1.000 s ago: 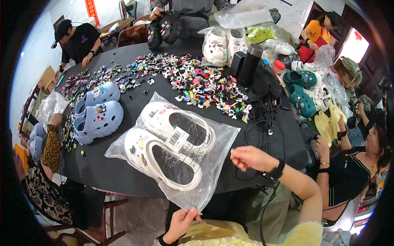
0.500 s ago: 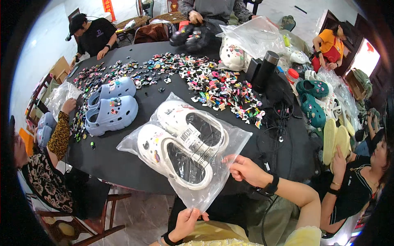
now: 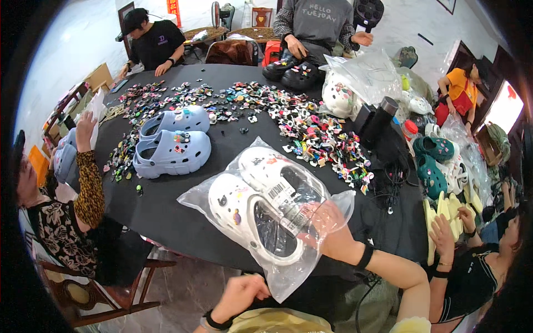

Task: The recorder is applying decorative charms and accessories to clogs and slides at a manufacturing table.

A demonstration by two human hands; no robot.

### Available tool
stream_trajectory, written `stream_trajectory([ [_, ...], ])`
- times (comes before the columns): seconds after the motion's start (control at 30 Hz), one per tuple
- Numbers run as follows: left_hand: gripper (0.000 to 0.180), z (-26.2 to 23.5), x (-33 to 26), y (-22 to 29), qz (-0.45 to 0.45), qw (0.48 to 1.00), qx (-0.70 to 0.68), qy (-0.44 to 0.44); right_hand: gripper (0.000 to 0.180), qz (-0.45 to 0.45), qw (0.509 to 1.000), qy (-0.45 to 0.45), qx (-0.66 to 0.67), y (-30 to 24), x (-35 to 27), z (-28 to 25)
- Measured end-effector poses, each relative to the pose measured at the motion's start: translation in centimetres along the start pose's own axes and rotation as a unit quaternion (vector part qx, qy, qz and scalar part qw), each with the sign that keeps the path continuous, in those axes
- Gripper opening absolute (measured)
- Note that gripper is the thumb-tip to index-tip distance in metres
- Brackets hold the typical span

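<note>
A pair of white clogs (image 3: 230, 205) with small charms lies in a clear plastic bag (image 3: 266, 277) at the near edge of the black table. A barcode label (image 3: 282, 194) shows on the bag between the shoes. My left hand (image 3: 239, 297) pinches the bag's near corner. My right hand (image 3: 333, 233) reaches into the bag's opening on the right, by the heels of the clogs. Plastic covers its fingers and blurs them, so their grip is unclear. Left of the bag stands a pair of light blue clogs (image 3: 175, 152) with charms.
Many loose shoe charms (image 3: 311, 125) spread across the black table (image 3: 166, 216). A black cylinder (image 3: 380, 119) and cables stand at right, near green clogs (image 3: 430, 175). Co-workers sit left and right; one across the table handles black clogs (image 3: 300, 75). A wooden chair (image 3: 133, 294) stands at lower left.
My right hand has moved from the bag's edge into its opening. My left hand still holds the near corner. The co-worker's black clogs, blurred before, now rest on the table.
</note>
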State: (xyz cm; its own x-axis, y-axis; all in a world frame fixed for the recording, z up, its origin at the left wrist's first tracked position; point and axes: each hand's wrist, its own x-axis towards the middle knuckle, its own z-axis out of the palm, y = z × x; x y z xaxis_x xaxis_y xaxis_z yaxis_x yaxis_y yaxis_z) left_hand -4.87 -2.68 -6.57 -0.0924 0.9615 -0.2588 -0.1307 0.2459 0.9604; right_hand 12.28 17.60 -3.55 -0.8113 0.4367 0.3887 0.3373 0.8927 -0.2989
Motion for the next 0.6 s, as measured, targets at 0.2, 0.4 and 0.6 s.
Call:
stream_trajectory([
  [0.2, 0.030, -7.5, 5.3, 0.5, 0.195, 0.868, 0.145, 0.433, 0.034, -0.016, 0.972, -0.027, -0.232, -0.3, 3.6, 3.0],
  [0.4, 0.037, -9.7, 7.8, 2.7, 0.142, 0.905, -0.094, 0.391, 0.026, -0.163, 0.943, -0.053, -0.285, 2.5, 3.4, 3.5],
  [0.6, 0.028, -11.2, 7.3, 0.2, 0.067, 0.937, -0.196, 0.283, 0.022, -0.109, 0.987, -0.051, -0.104, -1.4, 1.8, -0.5],
])
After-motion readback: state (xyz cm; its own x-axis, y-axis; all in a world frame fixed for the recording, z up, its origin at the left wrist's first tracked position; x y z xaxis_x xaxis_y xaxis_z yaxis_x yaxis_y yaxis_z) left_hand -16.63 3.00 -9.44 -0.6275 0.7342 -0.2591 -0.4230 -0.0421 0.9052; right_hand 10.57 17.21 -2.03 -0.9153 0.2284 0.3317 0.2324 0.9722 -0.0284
